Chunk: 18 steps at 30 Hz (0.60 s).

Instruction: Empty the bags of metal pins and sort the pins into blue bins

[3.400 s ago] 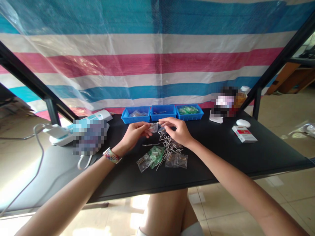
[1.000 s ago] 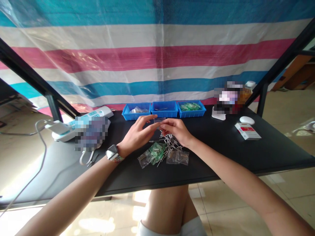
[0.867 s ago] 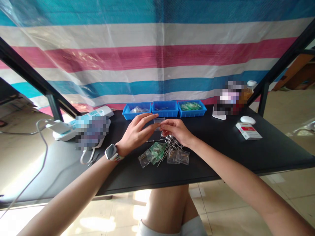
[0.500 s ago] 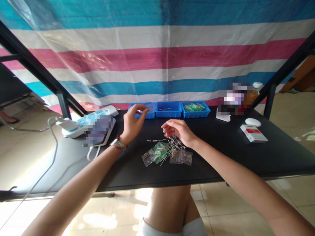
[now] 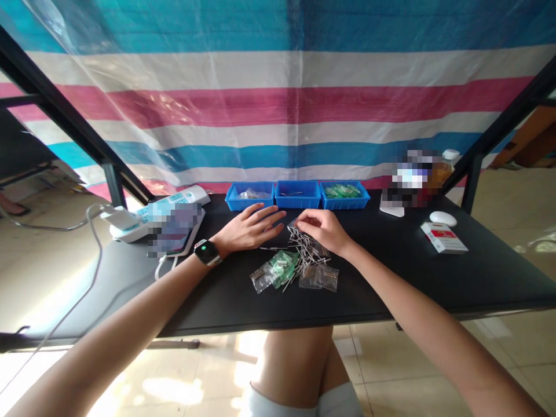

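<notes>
My left hand is over the table with its fingers spread, palm down and holding nothing. My right hand pinches what looks like a small clear plastic bag above the pile's far end. Below it lies a loose pile of thin silvery metal rods, perhaps blind rivets. Nearer to me are a green plastic bag, a clear bag on its left, and clear bags with small brass-coloured pieces on its right.
Behind my hands stand three blue bins: the left bin with clear bags, the middle bin with a few rods, the right bin with green bags. A power strip lies left, a red-and-white box right.
My left hand has moved from the left bin back toward the pile, and its fingers have spread. The clear bag it held now lies in that bin. My right hand's fingers have closed in a pinch.
</notes>
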Tool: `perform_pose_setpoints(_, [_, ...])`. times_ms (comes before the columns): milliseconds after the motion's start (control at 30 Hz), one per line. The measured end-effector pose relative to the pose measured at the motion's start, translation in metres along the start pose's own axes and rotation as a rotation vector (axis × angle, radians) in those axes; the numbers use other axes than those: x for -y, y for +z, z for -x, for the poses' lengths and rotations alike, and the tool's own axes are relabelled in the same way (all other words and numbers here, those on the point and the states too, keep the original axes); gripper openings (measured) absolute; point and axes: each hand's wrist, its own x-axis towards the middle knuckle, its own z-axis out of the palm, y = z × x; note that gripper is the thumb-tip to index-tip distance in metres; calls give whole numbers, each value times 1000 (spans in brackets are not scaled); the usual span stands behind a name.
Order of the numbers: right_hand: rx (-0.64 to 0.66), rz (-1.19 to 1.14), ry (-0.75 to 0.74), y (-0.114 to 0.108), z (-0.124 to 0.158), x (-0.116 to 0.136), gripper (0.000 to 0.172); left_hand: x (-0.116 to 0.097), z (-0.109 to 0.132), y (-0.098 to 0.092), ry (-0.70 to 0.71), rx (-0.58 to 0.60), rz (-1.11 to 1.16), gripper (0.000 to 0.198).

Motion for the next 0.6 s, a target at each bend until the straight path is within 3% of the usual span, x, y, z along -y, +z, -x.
perform_pose_setpoints(100, [67,346,-70,-13,1,4,8,-2,5,5,114,-95,-146,33])
perform_pose_setpoints(200, [157,554,11,-33,1,6,11,-5,2,8,204,-175,-283,27])
perform_pose_setpoints(367, [374,683,176,-57,2,0,18,-10,-4,10,253,-132,-309,17])
perform_pose_setpoints(600, [421,679,174,-56,1,-9,6,-8,-4,10,197,-132,-320,20])
